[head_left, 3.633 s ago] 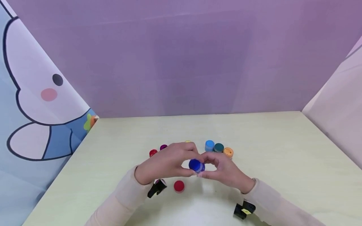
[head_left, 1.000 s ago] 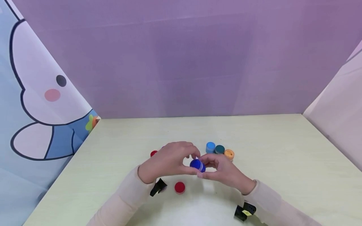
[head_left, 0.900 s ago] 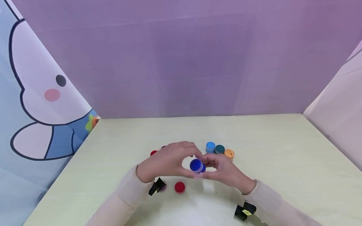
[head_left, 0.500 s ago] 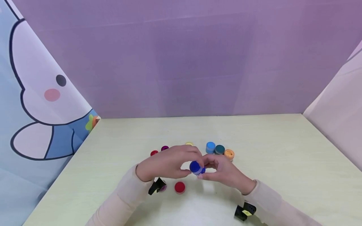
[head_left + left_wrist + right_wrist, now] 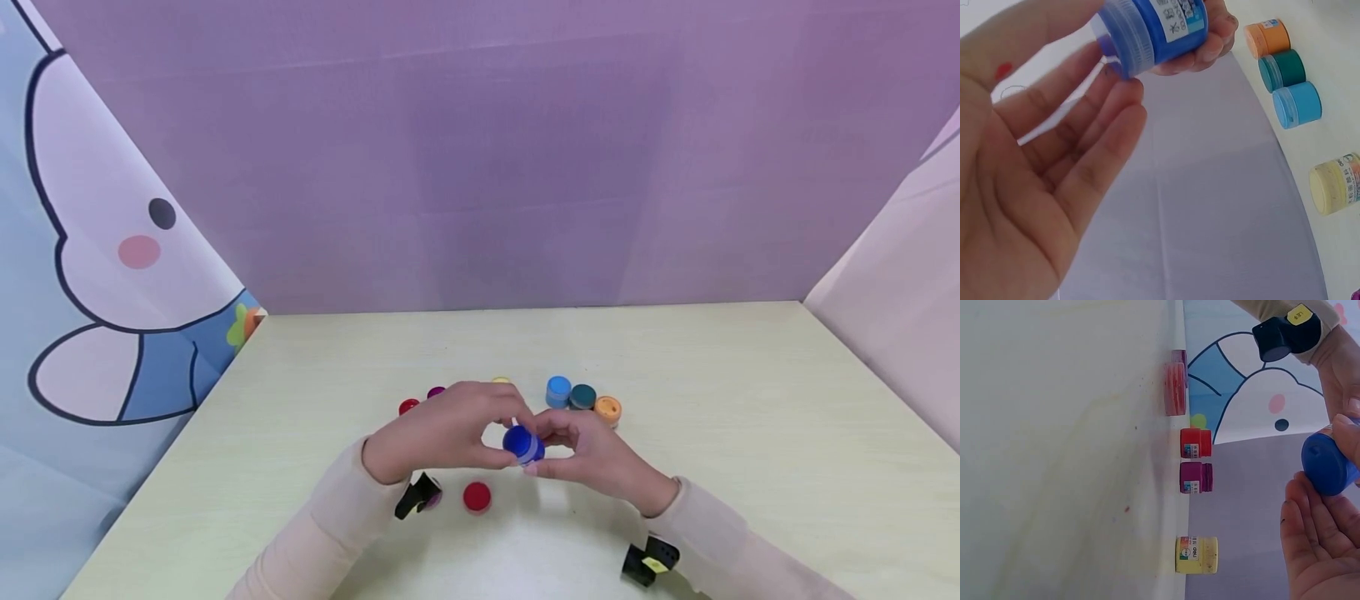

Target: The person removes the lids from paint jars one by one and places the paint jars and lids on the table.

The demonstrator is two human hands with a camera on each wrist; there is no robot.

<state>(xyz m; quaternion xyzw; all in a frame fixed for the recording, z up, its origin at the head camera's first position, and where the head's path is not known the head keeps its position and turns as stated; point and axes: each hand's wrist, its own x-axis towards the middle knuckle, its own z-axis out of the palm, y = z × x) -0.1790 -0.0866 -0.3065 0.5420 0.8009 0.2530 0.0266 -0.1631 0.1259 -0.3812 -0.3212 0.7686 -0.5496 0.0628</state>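
Note:
A blue paint jar [image 5: 522,445] is held up over the table, lying tilted between my two hands. My left hand [image 5: 453,425] pinches its lid end between thumb and index finger; the other left fingers [image 5: 1104,165] reach out loosely below it in the left wrist view. A clear ribbed band [image 5: 1141,44] runs round the jar beside the lid. My right hand [image 5: 592,446] grips the body from the other side, with the thumb across it. The jar's round blue base [image 5: 1324,465] faces the right wrist camera.
Light blue [image 5: 558,392], dark green [image 5: 582,397] and orange [image 5: 607,409] jars stand behind my right hand. Yellow [image 5: 1196,555], purple [image 5: 1194,477] and red [image 5: 1195,443] jars stand behind my left. A dark red-topped jar [image 5: 477,497] is nearer me, beside a partly hidden purplish one [image 5: 432,500].
My left fingers and thumb have shifted on the lid: fingers lifted, then lowered with the thumb off, and now the thumb is back at it. The right hand keeps its grip, nearly still.

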